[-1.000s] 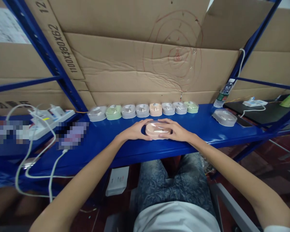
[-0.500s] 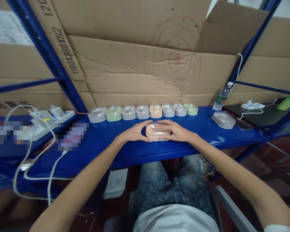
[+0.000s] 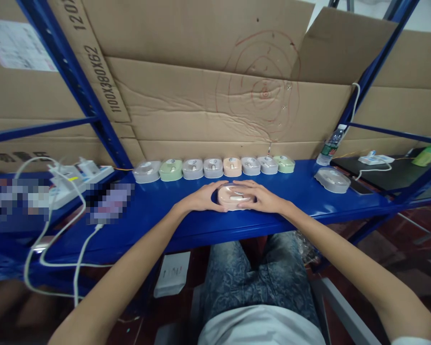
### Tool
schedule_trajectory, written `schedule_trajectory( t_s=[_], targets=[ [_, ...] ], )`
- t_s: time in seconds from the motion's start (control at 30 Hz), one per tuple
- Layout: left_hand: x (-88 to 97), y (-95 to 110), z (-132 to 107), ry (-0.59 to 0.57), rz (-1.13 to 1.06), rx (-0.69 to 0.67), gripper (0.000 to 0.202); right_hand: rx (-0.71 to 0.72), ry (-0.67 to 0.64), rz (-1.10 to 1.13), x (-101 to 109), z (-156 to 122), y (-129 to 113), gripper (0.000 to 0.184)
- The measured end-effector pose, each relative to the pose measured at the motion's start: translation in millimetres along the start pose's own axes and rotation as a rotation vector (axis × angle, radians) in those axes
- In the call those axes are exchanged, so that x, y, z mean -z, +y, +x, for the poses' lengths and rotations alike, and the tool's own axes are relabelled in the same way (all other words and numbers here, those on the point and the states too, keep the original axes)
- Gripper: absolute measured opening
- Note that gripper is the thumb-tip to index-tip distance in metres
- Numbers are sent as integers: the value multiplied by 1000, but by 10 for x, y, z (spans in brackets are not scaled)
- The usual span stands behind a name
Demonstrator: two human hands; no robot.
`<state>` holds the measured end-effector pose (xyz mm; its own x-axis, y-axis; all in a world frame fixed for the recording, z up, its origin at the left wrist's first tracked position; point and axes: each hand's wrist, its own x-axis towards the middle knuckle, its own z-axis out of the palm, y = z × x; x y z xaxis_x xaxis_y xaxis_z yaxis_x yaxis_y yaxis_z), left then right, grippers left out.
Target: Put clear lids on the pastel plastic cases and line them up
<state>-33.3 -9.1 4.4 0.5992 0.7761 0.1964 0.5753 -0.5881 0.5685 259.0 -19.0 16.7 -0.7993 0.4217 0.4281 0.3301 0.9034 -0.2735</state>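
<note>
1. A small pink box (image 3: 231,198) with a clear, shiny cover sits at the centre of the frame. It appears to rest on the blue tabletop (image 3: 197,227), near the front edge, its long side running left to right.

2. The left hand (image 3: 204,197) curves around the box's left end, fingertips at the back and thumb at the front, with a gap between palm and box. Its grip is closed lightly on the box.

3. The right hand (image 3: 267,197) comes from the other end. Its grip is also closed on the box, with fingers reaching over the top and the thumb at the front. How hard either hand presses, I cannot tell.

4. The box looks light and fairly stiff, probably thin plastic. The glossy cover may be slippery and could dent or crack if squeezed from above. The two rounded ends, low down, seem the best place to take hold.

5. Behind the hands, across the middle of the frame, stands a row of eight similar boxes (image 3: 213,168) in grey, green and orange.

6. At right of centre lies a clear container (image 3: 332,180), with a water bottle (image 3: 331,146) just behind it. At left is a white power strip (image 3: 93,178).
</note>
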Motion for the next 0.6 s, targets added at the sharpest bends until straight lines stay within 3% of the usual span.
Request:
schedule_trajectory(
  t_s=[0.2,0.4,0.6],
  targets=[
    [11,27,-7,-15,4,5,108,19,52,5,-129,-63,49,62],
    [17,58,-15,-10,52,-3,105,-82,165,107,-246,-73,110,72],
    [5,65,-24,-7,40,-28,106,-160,143,106,-213,-72,39,69]
  ],
)
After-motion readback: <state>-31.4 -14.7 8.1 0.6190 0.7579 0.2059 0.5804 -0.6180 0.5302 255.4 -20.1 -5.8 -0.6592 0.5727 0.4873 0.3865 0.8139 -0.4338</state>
